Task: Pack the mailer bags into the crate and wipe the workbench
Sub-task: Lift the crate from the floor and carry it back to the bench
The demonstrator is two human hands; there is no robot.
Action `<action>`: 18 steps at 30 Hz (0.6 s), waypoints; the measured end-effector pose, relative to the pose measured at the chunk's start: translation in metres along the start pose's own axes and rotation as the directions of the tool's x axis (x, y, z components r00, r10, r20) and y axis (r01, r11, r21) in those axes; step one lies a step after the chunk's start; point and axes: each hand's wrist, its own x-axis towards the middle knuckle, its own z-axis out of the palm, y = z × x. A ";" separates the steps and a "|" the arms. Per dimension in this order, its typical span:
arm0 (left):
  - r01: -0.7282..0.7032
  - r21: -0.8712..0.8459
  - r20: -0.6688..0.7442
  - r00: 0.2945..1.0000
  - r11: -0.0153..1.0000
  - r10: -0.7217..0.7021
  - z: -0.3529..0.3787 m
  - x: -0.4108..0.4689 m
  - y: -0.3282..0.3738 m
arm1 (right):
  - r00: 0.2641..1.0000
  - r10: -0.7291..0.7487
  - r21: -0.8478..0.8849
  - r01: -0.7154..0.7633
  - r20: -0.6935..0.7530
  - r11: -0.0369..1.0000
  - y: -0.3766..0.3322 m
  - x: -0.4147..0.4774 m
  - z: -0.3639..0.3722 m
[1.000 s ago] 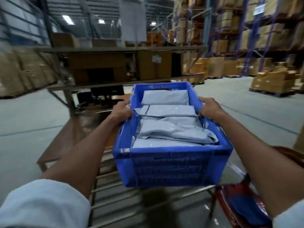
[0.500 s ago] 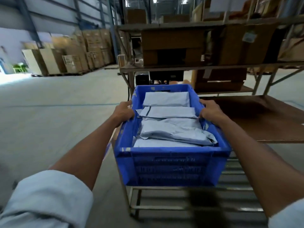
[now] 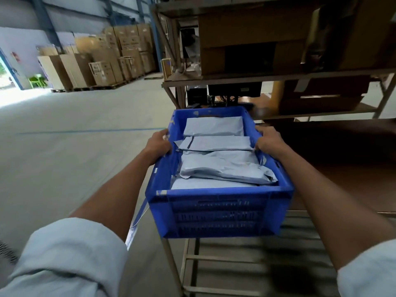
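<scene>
**Crate held at workbench's left end**

Over the slatted lower rack (image 3: pixel 257 273) at the left end of the brown workbench (image 3: pixel 342 163), a blue ribbed plastic crate (image 3: pixel 216 213) is held off any surface. Left hand (image 3: pixel 157 144) is clamped on its left rim, right hand (image 3: pixel 269 142) on its right rim. Grey, crinkled plastic mailer bags (image 3: pixel 220 166) lie stacked flat inside. Compared with half a second ago, more workbench shelving (image 3: pixel 278 76) fills the view; both grips are unchanged.

The brown tabletop (image 3: pixel 342 168) on the right lies bare where it shows, a shelf (image 3: pixel 278 76) above its far edge carrying cardboard boxes (image 3: pixel 252 39), while more boxes (image 3: pixel 120 58) stand on pallets on the grey floor (image 3: pixel 75 146) at the far left.
</scene>
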 end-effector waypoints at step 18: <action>0.050 0.041 0.050 0.997 0.998 -0.052 0.036 0.158 -0.041 | 0.995 0.099 0.042 -0.098 -0.023 0.994 0.015 0.141 0.093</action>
